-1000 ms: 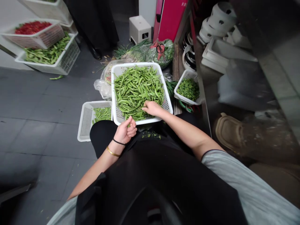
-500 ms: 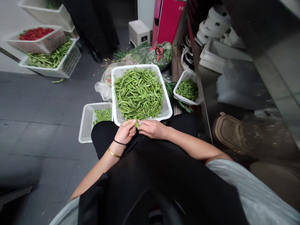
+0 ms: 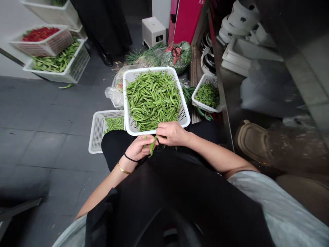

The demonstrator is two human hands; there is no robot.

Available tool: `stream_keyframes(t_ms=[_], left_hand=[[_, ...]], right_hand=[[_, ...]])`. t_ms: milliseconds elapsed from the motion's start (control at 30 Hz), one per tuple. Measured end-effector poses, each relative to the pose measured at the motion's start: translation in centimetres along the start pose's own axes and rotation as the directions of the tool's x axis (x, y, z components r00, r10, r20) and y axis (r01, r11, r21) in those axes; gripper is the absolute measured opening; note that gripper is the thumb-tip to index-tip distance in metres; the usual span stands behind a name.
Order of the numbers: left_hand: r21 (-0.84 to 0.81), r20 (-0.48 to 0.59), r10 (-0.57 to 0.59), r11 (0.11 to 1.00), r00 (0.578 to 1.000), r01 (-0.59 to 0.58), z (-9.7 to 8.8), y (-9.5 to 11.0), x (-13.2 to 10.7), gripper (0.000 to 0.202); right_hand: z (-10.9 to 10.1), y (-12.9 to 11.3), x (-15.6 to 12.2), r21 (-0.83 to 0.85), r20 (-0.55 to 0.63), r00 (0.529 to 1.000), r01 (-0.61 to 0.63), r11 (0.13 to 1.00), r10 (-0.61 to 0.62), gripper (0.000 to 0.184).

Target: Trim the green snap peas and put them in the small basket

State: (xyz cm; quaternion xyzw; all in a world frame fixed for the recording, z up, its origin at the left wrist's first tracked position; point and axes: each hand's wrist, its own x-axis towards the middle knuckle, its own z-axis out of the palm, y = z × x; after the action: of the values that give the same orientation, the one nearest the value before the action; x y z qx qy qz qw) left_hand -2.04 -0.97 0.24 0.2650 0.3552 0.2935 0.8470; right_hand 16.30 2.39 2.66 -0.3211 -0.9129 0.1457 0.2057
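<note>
Dark grey sq. floor tiles (image 3: pixel 51 137) are laid across L side & near area. At far end, a white wall (image 3: pixel 159 10) is seen, w/ a small white plastic stool (image 3: pixel 153 31) set on floor before it. A tall red panel (image 3: pixel 183 20) is stood just R of wall; a long stainless-steel counter (image 3: pixel 295 68) is run down R side.

The left hand (image 3: pixel 140 147) lies curled, palm turned upward, above the lap, its forearm (image 3: pixel 102 190) angling in from the lower left. The right hand (image 3: pixel 172 133) arches palm down just beside it, its fingers (image 3: pixel 161 129) bent downward, its forearm (image 3: pixel 213 152) reaching inward.
</note>
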Motion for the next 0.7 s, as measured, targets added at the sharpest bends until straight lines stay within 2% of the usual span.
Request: stream_keyframes(t_ms=[67, 167, 267, 333, 400, 433, 500, 600, 633, 700], left_hand=[[-0.109, -0.054, 0.014, 0.994, 0.998, -0.019, 0.0, -0.2, 0.5, 0.02], [-0.156, -0.232, 0.133, 0.973, 0.964, -0.171, -0.3, -0.2, 0.8, 0.017], [0.026, -0.366, 0.348, 0.931, 0.863, -0.365, -0.9, 0.1, 0.3, 0.016], [0.191, -0.381, 0.468, 0.883, 0.797, -0.428, -1.0, 0.2, -0.2, 0.016], [0.336, -0.343, 0.538, 0.836, 0.77, -0.434, -0.8, 0.3, -0.6, 0.015], [0.402, -0.313, 0.561, 0.809, 0.766, -0.428, -0.6, 0.3, -0.8, 0.014], [0.513, -0.259, 0.594, 0.752, 0.761, -0.413, -0.2, 0.3, -1.2, 0.014], [0.587, -0.251, 0.616, 0.711, 0.747, -0.388, 0.2, 0.1, -1.6, 0.014], [0.583, -0.255, 0.598, 0.722, 0.76, -0.373, 0.4, 0.0, -1.7, 0.013], [0.558, -0.228, 0.516, 0.764, 0.826, -0.323, 0.8, -0.5, -1.6, 0.014]], right_hand=[[0.3, -0.1, -0.3, -0.078, -0.041, 0.999, -0.013, 0.997, 0.01, 0.028], [-0.5, 0.3, -1.3, 0.002, -0.151, 0.984, -0.096, 0.995, 0.096, 0.025], [-2.4, 1.0, -2.2, 0.178, -0.215, 0.947, -0.201, 0.963, 0.238, 0.02], [-3.1, 1.3, -2.4, 0.28, -0.161, 0.949, -0.219, 0.935, 0.271, 0.014], [-2.9, 1.3, -2.2, 0.34, -0.041, 0.969, -0.215, 0.916, 0.243, 0.019], [-2.4, 1.2, -1.9, 0.342, 0.034, 0.978, -0.204, 0.917, 0.205, 0.024], [-1.3, 0.9, -1.4, 0.3, 0.161, 0.979, -0.168, 0.939, 0.124, 0.021], [-0.1, 0.6, -0.7, 0.299, 0.212, 0.973, -0.153, 0.942, 0.091, 0.022], [0.1, 0.5, -0.6, 0.333, 0.195, 0.973, -0.184, 0.925, 0.123, 0.025], [0.4, 0.2, -0.5, 0.39, 0.141, 0.971, -0.232, 0.891, 0.191, 0.029]])
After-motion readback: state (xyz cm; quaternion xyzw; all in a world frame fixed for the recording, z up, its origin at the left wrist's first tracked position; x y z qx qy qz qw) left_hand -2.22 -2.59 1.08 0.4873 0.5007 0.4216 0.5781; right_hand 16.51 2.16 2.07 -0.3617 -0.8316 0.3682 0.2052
